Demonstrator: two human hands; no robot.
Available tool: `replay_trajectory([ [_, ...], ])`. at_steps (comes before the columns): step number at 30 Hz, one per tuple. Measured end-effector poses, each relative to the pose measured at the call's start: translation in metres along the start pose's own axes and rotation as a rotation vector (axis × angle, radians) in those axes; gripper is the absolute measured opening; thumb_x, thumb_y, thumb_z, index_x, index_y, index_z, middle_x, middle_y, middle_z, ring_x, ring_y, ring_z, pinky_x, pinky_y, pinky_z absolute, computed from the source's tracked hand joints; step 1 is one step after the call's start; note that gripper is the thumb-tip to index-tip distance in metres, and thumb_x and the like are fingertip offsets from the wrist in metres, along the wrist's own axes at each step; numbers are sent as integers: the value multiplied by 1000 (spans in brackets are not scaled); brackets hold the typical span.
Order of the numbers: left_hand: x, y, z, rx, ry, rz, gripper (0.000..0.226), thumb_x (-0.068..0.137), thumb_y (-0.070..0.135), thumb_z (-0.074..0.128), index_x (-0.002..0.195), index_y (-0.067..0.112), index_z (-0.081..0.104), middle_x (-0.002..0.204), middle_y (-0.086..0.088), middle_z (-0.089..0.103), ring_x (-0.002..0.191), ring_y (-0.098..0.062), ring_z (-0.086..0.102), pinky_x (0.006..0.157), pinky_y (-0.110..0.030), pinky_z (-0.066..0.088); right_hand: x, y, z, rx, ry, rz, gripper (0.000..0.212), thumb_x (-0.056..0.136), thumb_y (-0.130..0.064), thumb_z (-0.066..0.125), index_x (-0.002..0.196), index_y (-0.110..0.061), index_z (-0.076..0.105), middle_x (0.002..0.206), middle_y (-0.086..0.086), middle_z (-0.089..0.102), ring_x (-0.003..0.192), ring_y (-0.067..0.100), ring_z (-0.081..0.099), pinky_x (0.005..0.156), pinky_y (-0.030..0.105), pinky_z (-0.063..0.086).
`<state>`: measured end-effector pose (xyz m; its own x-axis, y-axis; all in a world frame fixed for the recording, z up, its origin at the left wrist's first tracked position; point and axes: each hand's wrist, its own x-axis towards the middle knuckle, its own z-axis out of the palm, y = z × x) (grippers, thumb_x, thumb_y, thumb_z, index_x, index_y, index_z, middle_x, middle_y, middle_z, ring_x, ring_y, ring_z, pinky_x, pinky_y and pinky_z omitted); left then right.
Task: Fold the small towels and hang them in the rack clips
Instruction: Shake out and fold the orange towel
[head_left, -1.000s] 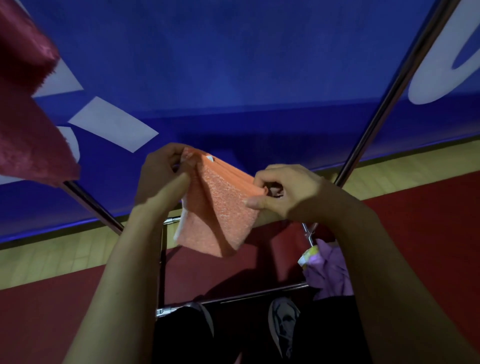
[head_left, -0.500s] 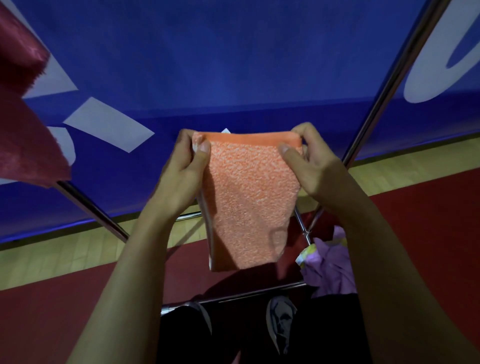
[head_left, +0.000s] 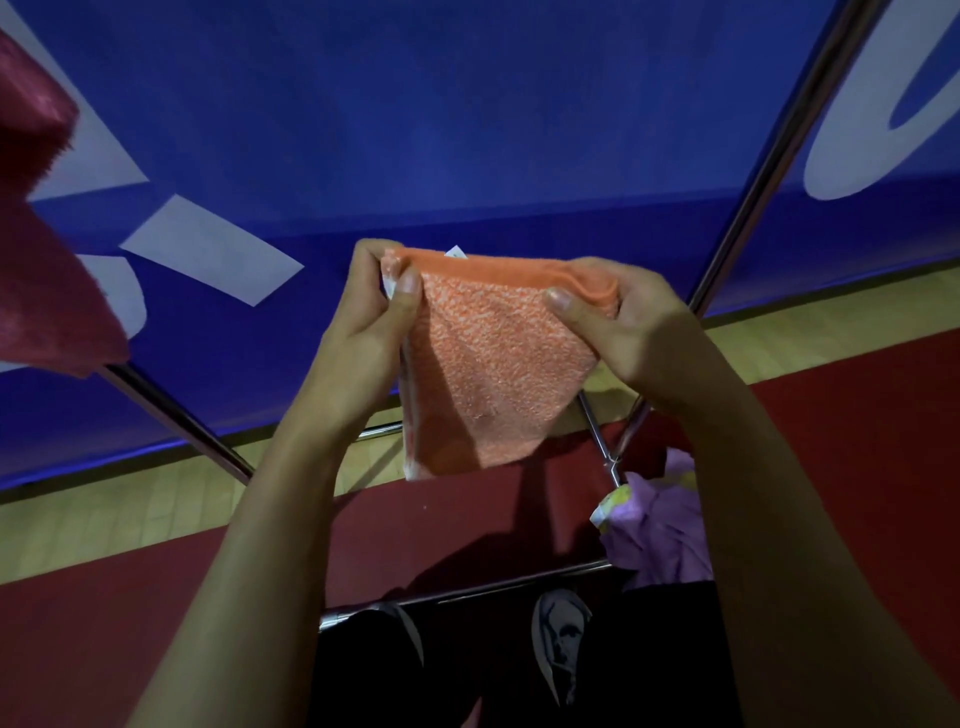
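A small orange towel (head_left: 493, 369), folded into a thick pad, hangs flat in front of me between both hands. My left hand (head_left: 371, 317) pinches its top left corner with thumb in front. My right hand (head_left: 628, 327) pinches the top right corner, where the layers bunch up. A white label pokes out at the top edge. The metal rack (head_left: 769, 171) runs as slanted poles behind the towel. A dark red towel (head_left: 47, 270) hangs at the far left. No clip is plainly visible.
A purple cloth (head_left: 665, 525) lies bunched on the rack's lower bars at the right. A blue banner (head_left: 467, 130) with white shapes fills the background. Below lie a wooden floor strip (head_left: 104, 514) and a red floor area (head_left: 857, 415). My dark trousers show at the bottom.
The towel went from a loose half fold held slack to a flat pad stretched between both hands. Both hands rose slightly and moved apart to the top corners.
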<state>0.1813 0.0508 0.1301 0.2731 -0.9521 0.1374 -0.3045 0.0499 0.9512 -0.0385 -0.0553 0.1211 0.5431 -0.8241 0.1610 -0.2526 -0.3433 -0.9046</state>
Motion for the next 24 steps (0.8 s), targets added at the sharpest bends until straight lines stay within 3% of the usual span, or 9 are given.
replay_trajectory([
  [4, 1, -4, -5, 73, 1, 42, 18, 106, 50, 45, 107, 32, 44, 93, 9, 53, 90, -17, 55, 98, -70, 49, -4, -4, -1, 163, 46, -2, 20, 104, -24, 56, 105, -8, 68, 87, 1, 69, 78, 10, 66, 71, 20, 52],
  [10, 2, -6, -7, 65, -15, 12, 22, 108, 46, 44, 110, 25, 48, 97, -7, 59, 96, -31, 62, 100, -69, 48, -6, -4, -5, 360, 46, 59, 19, 101, -21, 60, 111, -7, 67, 83, 2, 72, 74, 13, 67, 63, 21, 52],
  [12, 2, -3, -5, 73, 17, -2, 23, 110, 42, 43, 112, 24, 58, 101, -5, 68, 102, -29, 68, 102, -64, 51, -5, -4, -6, 374, 61, 56, 19, 100, -21, 62, 110, -7, 67, 85, 3, 73, 77, 14, 68, 67, 22, 53],
  [15, 2, -1, -1, 87, 75, -21, 30, 112, 38, 40, 114, 31, 69, 105, 6, 75, 104, -14, 71, 102, -53, 54, -4, -5, -4, 408, 97, 71, 27, 101, -26, 59, 118, -6, 67, 93, 4, 77, 84, 16, 72, 73, 24, 55],
  [17, 3, -3, 2, 98, 109, -38, 35, 112, 45, 37, 116, 30, 69, 109, 8, 74, 108, -12, 69, 102, -50, 53, -4, -7, -2, 395, 95, 77, 34, 104, -30, 52, 121, -4, 67, 90, 2, 76, 81, 13, 72, 70, 22, 54],
  [21, 2, -6, 9, 91, 123, -86, 39, 112, 48, 31, 123, 22, 58, 116, 7, 66, 100, 7, 60, 88, -25, 45, -3, -9, 1, 355, 111, 49, 34, 106, -30, 49, 117, -3, 67, 83, 0, 74, 75, 15, 68, 67, 25, 53],
  [24, -1, -5, 11, 107, 127, -65, 41, 112, 51, 28, 121, 20, 54, 117, 1, 63, 103, -5, 60, 91, -28, 46, -3, -10, 2, 343, 191, 40, 31, 106, -26, 50, 115, -2, 68, 75, -6, 74, 69, 6, 68, 61, 17, 50],
])
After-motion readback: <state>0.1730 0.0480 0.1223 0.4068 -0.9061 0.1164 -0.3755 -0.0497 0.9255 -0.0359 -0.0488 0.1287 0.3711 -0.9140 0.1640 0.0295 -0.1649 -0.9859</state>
